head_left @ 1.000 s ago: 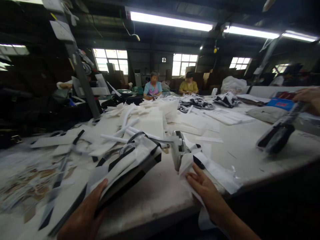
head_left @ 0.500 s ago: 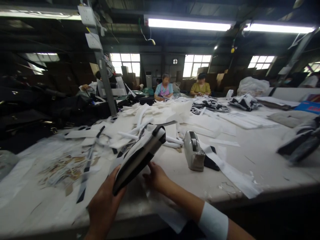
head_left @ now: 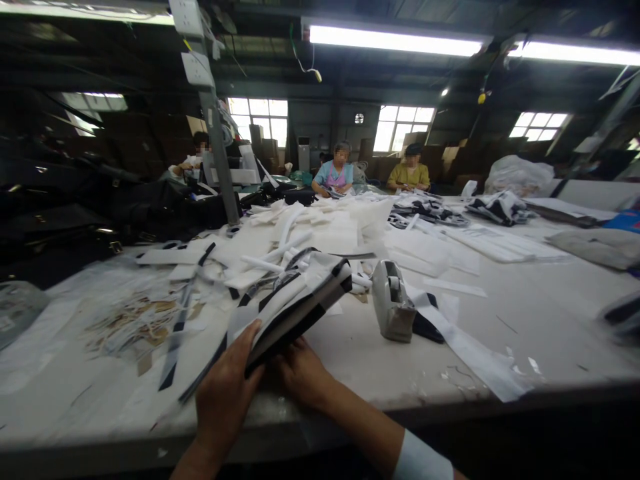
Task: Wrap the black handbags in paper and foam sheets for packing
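Observation:
A folded black-and-white fabric piece [head_left: 305, 300] is raised above the near edge of the worktable, tilted up to the right. My left hand [head_left: 227, 387] grips its lower left end, thumb on top. My right hand [head_left: 303, 373] is under the piece, its fingertips hidden beneath the dark lower edge, so what they hold cannot be made out. Right of the piece stands a grey tape dispenser [head_left: 393, 303]. A dark-and-white strip [head_left: 187, 320] lies left of my hands.
Scraps of white material [head_left: 325, 230] cover the middle of the white table [head_left: 540, 320]. A metal post [head_left: 220, 160] rises behind them. Dark bags [head_left: 55, 220] are piled at left. Several people sit across the table, one in a yellow top [head_left: 409, 175].
The view has shifted slightly. The fabric piece has tipped flatter and opened out more at the left. My right hand has moved further in under it.

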Demonstrator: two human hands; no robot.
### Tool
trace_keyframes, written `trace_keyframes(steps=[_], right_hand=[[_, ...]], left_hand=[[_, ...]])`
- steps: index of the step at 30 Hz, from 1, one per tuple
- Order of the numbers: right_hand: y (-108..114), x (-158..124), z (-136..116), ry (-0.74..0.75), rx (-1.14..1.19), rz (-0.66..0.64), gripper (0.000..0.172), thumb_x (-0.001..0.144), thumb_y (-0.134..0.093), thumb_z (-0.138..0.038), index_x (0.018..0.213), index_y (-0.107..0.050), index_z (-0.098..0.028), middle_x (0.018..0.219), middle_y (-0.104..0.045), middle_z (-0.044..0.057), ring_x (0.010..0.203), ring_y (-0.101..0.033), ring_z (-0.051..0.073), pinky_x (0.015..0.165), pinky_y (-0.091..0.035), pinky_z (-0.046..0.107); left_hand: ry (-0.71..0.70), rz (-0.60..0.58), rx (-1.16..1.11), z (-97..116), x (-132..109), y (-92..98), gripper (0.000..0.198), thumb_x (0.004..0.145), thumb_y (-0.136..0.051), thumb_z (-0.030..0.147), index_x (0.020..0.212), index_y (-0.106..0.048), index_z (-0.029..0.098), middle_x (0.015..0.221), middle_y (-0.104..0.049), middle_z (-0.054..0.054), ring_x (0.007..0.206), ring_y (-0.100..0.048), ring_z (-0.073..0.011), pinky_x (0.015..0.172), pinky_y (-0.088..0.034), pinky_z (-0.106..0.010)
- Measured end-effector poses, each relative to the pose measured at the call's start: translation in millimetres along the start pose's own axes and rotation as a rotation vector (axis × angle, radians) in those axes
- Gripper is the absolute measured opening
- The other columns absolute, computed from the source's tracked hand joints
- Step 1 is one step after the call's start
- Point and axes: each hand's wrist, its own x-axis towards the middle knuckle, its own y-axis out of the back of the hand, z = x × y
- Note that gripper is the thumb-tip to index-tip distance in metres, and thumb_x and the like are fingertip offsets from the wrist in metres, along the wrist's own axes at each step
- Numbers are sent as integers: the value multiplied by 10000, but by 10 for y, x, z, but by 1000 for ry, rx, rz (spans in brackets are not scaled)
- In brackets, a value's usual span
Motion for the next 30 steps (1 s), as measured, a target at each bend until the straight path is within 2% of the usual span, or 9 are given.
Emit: trace_keyframes(steps=[3, 7, 12, 17, 21, 23, 26, 28, 30], right_hand=[[103, -171, -9, 15, -56, 1, 454, 969, -499, -210, 1423, -473, -208, 1479, -477, 83, 1419, -339, 230, 1216, -182, 467], [186, -474, 28, 52, -95, -159, 578, 968, -523, -459, 1475, -399, -211, 1531, -407, 84, 1436, -306, 270, 1211, -196, 482], [143, -335, 18, 177, -99, -160, 636, 952, -513, -540, 1486, -375, -223, 1530, -404, 85, 1437, -285, 255, 1209, -208, 447], [154, -427, -3, 331, -82, -130, 439, 976, -503, -460, 1324, -556, -198, 1285, -630, 108, 1236, -526, 272, 1073, -418, 445], [499, -618, -71, 580, 1, -70, 353, 1000, -481, -347, 1310, -570, -203, 1096, -727, 107, 1046, -664, 228, 879, -546, 329], [766, -524, -82, 541, 28, 33, 327, 991, -505, -297, 1301, -585, -232, 1078, -735, 97, 997, -686, 222, 853, -553, 323], [1108, -80, 27, 231, 39, 160, 250, 974, -514, -243, 1158, -683, -254, 1053, -736, 71, 959, -691, 212, 854, -538, 322], [1224, 325, 186, 94, 13, 66, 231, 960, -528, -239, 1083, -723, -244, 1022, -743, 60, 935, -690, 213, 859, -522, 321], [1231, 718, 363, 66, -52, -138, 245, 940, -528, -195, 1047, -744, -235, 1006, -752, 49, 933, -691, 211, 869, -504, 313]], left_hand=[[-56, -9, -16, -1, -14, -10, 588, 921, -440, 206, 1492, -303, 224, 1393, -574, -56, 1165, -626, -220, 931, -524, -333], [-79, -22, -25, 33, -17, -29, 602, 895, -445, 159, 1482, -320, 207, 1397, -571, -56, 1192, -609, -217, 955, -516, -337], [-107, -43, 0, 149, 19, -38, 626, 849, -449, 86, 1461, -363, 188, 1384, -583, -62, 1188, -611, -205, 965, -517, -318], [-192, 6, 35, 220, -32, -39, 611, 829, -405, 23, 1423, -433, 165, 1353, -610, -61, 1187, -613, -182, 984, -508, -294], [-306, 85, 36, 265, -96, -65, 502, 908, -335, 21, 1345, -540, 157, 1313, -642, -23, 1180, -614, -142, 1040, -461, -261], [-387, 119, 16, 282, -116, -87, 448, 962, -322, 52, 1315, -574, 165, 1308, -646, -8, 1197, -601, -127, 1084, -416, -254], [-434, 167, -13, 270, -135, -106, 412, 990, -343, 76, 1288, -602, 196, 1306, -647, 8, 1228, -577, -122, 1135, -358, -268], [-455, 153, 6, 237, -144, -105, 429, 996, -327, 73, 1296, -600, 213, 1323, -634, 22, 1240, -566, -115, 1161, -313, -269], [-507, 117, 40, 210, -154, -111, 432, 1021, -288, 117, 1302, -599, 222, 1331, -627, 35, 1225, -576, -107, 1183, -261, -261]])
